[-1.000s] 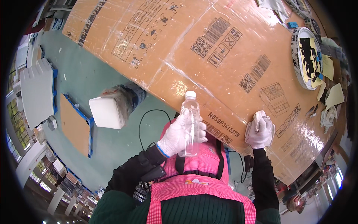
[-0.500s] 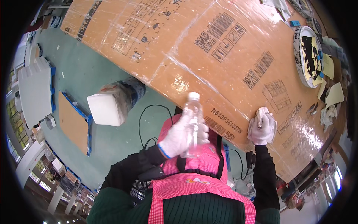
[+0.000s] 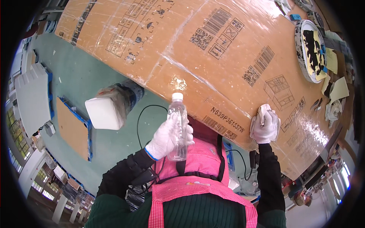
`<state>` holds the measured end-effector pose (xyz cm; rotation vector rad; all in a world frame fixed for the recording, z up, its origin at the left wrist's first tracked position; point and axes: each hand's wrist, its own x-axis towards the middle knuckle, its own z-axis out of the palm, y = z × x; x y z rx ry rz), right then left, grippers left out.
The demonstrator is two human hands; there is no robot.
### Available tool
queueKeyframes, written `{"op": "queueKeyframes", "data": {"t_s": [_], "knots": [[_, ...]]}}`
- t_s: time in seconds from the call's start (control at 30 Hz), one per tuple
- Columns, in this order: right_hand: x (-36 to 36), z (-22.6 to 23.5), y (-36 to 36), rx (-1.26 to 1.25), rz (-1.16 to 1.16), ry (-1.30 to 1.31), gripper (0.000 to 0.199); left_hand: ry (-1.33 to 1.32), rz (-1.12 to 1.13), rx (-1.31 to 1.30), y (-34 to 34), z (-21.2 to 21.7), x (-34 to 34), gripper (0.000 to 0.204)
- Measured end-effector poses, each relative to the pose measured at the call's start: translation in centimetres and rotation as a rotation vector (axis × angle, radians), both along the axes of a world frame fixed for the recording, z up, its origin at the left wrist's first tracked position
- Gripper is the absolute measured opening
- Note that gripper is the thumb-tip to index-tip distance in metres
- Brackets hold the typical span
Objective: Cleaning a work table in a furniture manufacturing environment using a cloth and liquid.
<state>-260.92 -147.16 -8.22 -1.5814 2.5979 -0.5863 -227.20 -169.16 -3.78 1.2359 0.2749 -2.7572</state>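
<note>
In a white knit glove, my left hand (image 3: pixel 167 133) is wrapped round a clear plastic bottle (image 3: pixel 178 146) with a white cap. The bottle stands nearly upright in front of my pink checked apron, just off the near edge of a large cardboard-covered surface (image 3: pixel 213 93). My right hand (image 3: pixel 265 127), gloved too, is closed on a bunched white cloth (image 3: pixel 262 111) and presses it on the cardboard near its right front part. Clear film with creases covers the cardboard, which carries printed symbols.
A round tray (image 3: pixel 303 57) with black-stained pale pieces sits at the right, beside yellowish sheets (image 3: pixel 339 90) and a small blue block (image 3: pixel 295 17). Left on the green floor stand a white-topped drum (image 3: pixel 104 114) and a brown board (image 3: pixel 72 127) on a blue pallet. A black cable (image 3: pixel 140 121) hangs near me.
My left hand has moved left with the bottle, which is now sharper and more upright. The whole view has shifted slightly. My right hand stays on the cloth at nearly the same spot.
</note>
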Motion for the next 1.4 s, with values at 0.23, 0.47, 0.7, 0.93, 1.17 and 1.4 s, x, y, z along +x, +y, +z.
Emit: {"op": "queueKeyframes", "data": {"t_s": [0.23, 0.47, 0.7, 0.93, 1.17, 1.4], "knots": [[0.0, -0.2, 0.1, 0.015, 0.01, 0.034, 0.04, 0.092, -0.17, 0.069, 0.4, -0.2, -4.1, 0.051], [0.9, 2.4, -2.8, 0.155, -0.121, -0.025, 0.038, -0.025, -0.321, -0.227, -0.1, 2.1, -2.5, 0.04], [9.3, 5.4, -19.2, 0.157, 0.119, -0.242, 0.017, -0.1, -0.27, -0.821, -3.9, 2.3, -1.1, 0.057], [11.7, 3.4, -28.5, 0.06, 0.312, -0.185, 0.016, -0.368, 0.219, -1.335, -11.6, 0.0, -1.4, 0.081], [12.4, 3.9, -22.1, 0.238, 0.255, -0.219, 0.019, -0.354, 0.41, -1.622, -15.9, -1.4, -1.0, 0.09], [10.3, 3.6, -26.8, 0.244, 0.18, -0.143, 0.015, -0.258, 0.119, -1.945, -16.5, -4.9, -0.6, 0.084]]}}
